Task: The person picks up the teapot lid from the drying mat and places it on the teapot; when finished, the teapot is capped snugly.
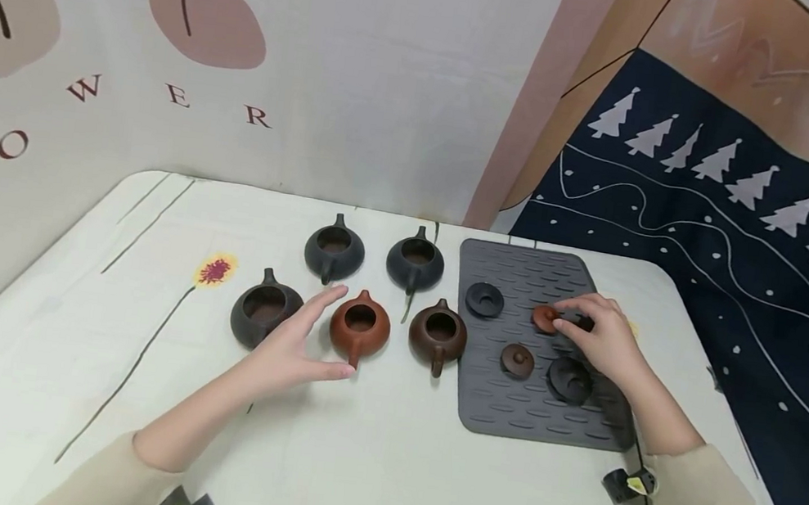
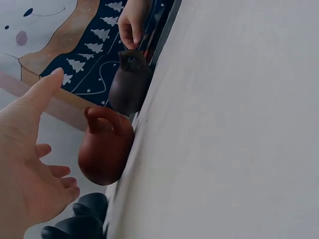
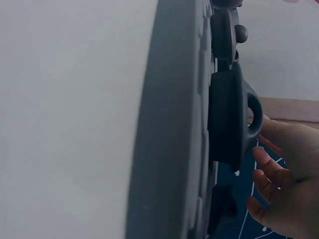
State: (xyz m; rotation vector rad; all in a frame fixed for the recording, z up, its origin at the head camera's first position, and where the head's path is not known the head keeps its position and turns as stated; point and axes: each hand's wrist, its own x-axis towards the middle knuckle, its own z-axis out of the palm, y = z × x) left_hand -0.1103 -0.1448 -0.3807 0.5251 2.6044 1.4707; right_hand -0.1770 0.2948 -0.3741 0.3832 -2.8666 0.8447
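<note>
My left hand (image 1: 294,348) is spread beside the reddish-orange clay teapot (image 1: 342,335), thumb and fingers apart, with nothing in its grasp. That teapot (image 2: 104,159) stands lidless on the table, just beyond the palm in the left wrist view. Over the grey mat, my right hand (image 1: 606,339) pinches a small reddish-orange teapot lid (image 1: 542,320) between thumb and fingers. The right wrist view hides this grip behind a black lid (image 3: 227,119) with a looped knob. A brown lid (image 1: 517,363) and black lids (image 1: 485,292) lie around it on the mat.
A lidless brown teapot (image 1: 432,346) is near the left edge of the ribbed mat (image 1: 505,419). Lidless black teapots (image 1: 315,258) stand behind and left of the reddish-orange one. Printed curtains (image 1: 389,119) hang behind the cloth-covered table (image 1: 366,479).
</note>
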